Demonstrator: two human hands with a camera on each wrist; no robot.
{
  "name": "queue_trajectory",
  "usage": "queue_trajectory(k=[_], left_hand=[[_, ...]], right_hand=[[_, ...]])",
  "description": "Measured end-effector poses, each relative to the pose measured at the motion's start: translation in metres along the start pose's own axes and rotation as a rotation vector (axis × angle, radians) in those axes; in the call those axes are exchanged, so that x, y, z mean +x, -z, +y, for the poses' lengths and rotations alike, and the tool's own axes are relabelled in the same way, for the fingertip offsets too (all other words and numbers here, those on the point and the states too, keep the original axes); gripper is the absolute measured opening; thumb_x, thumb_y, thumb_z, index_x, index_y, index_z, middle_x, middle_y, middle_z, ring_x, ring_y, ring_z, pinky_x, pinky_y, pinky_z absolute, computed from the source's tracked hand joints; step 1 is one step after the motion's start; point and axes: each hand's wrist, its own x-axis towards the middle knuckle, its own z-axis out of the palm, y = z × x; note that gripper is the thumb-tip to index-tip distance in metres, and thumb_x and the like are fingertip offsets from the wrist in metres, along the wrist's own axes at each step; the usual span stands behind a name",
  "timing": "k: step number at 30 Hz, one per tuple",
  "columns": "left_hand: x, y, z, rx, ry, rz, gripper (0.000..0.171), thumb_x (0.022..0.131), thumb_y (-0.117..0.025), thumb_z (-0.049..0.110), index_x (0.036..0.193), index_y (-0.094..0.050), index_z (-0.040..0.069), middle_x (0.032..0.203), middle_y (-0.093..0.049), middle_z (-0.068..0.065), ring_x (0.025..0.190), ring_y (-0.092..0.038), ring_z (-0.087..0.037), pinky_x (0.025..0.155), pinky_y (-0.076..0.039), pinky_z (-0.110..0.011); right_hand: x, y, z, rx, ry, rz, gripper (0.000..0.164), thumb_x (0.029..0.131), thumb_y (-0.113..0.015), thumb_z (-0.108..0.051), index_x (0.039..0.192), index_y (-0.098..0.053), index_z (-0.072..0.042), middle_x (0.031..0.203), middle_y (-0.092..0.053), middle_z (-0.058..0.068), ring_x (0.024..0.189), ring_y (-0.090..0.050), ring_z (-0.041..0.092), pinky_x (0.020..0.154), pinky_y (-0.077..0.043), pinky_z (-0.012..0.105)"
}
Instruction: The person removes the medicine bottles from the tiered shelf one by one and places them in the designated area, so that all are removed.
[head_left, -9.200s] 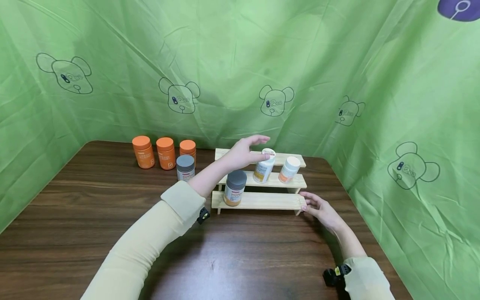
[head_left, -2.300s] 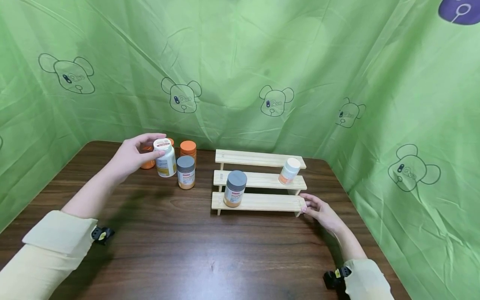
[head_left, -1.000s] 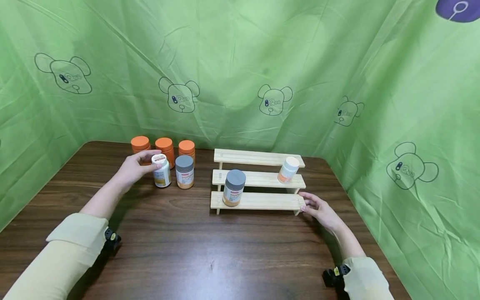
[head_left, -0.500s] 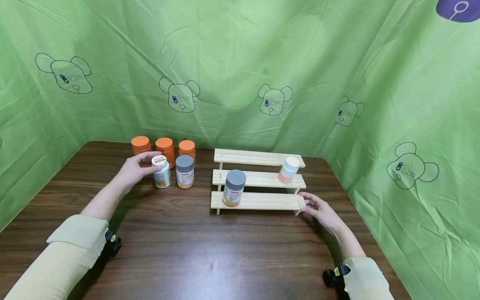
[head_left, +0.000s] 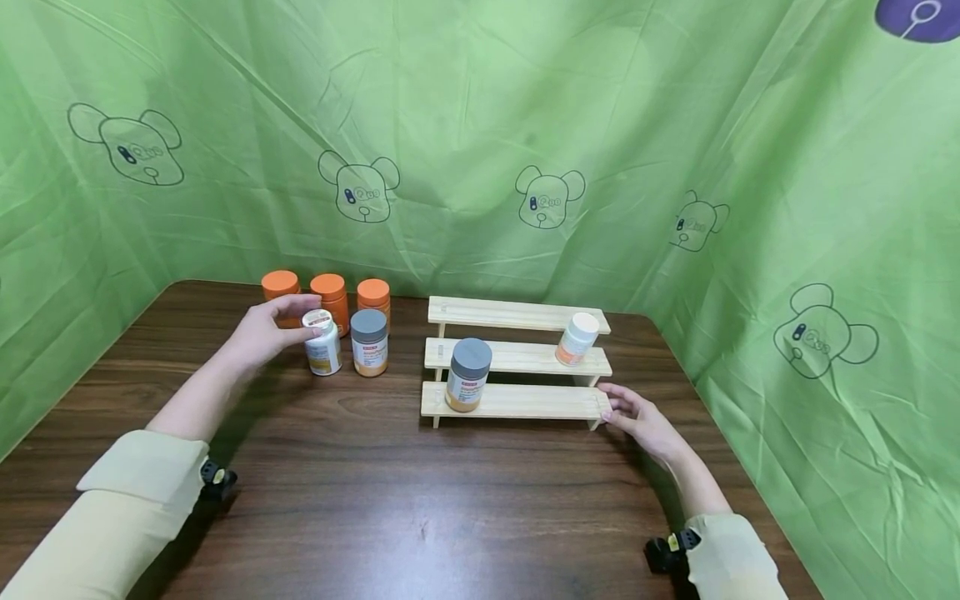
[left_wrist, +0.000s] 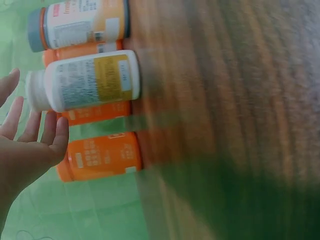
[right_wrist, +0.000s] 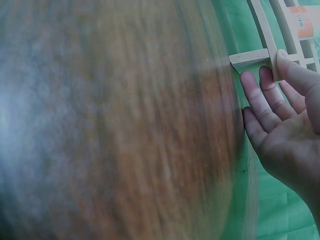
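Observation:
A white bottle (head_left: 324, 343) with a yellow and blue label stands upright on the table, left of a grey-lidded jar (head_left: 370, 343). My left hand (head_left: 262, 332) is at its cap, thumb and fingers spread around it; the left wrist view shows the thumb apart from the cap (left_wrist: 37, 90). On the right, my right hand (head_left: 643, 423) holds the end of the three-step wooden rack (head_left: 536, 402), thumb on the lowest board and fingers below. That board bears another grey-lidded jar (head_left: 468, 377) at its left. A small white bottle (head_left: 577, 339) with an orange label stands on the middle step.
Three orange bottles stand in a row at the back left: a left one (head_left: 281, 285), a middle one (head_left: 331, 300) and a right one (head_left: 374, 296). A green cloth (head_left: 457, 125) hangs behind and beside the wooden table (head_left: 420, 508).
The white bottle with the yellow label has gone from the middle step to the table at left, carried by my left hand, whose fingers are now loosened. My right hand has stayed at the rack.

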Motion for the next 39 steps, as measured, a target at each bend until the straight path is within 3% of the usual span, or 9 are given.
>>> queue_trajectory(k=[9,18,24,39], left_hand=[[-0.003,0.006,0.024,0.039,-0.063,-0.003,0.06,0.086,-0.068,0.036,0.137,-0.047,0.01,0.138,-0.049,-0.01,0.128,-0.042,-0.027,0.099,-0.037,-0.045],[-0.008,0.003,0.059,-0.007,-0.1,-0.014,0.058,0.087,-0.067,0.039,0.136,-0.047,0.017,0.137,-0.05,-0.006,0.126,-0.043,-0.02,0.102,-0.034,-0.043],[-0.011,-0.002,0.086,-0.016,-0.102,0.009,0.058,0.087,-0.067,0.041,0.136,-0.047,0.019,0.136,-0.051,-0.005,0.123,-0.046,-0.019,0.096,-0.039,-0.04],[-0.015,-0.022,0.147,-0.091,-0.163,0.001,0.056,0.087,-0.068,0.036,0.137,-0.048,0.023,0.138,-0.051,0.0,0.128,-0.042,-0.018,0.104,-0.036,-0.047]], right_hand=[[-0.002,-0.001,0.002,-0.005,-0.001,0.002,0.055,0.092,-0.06,-0.008,0.14,-0.036,0.006,0.113,-0.054,0.025,0.092,-0.058,0.004,0.08,-0.051,0.023],[-0.001,0.0,0.001,0.001,0.008,-0.006,0.055,0.092,-0.059,-0.007,0.14,-0.035,0.007,0.113,-0.054,0.025,0.093,-0.058,0.004,0.081,-0.051,0.023],[0.0,0.0,0.0,-0.003,0.007,-0.006,0.055,0.092,-0.059,-0.007,0.139,-0.035,0.007,0.112,-0.055,0.023,0.092,-0.058,0.004,0.081,-0.05,0.023],[0.0,0.0,0.001,-0.013,0.007,-0.006,0.056,0.093,-0.059,-0.008,0.141,-0.034,0.005,0.112,-0.055,0.025,0.093,-0.058,0.004,0.082,-0.05,0.023]])
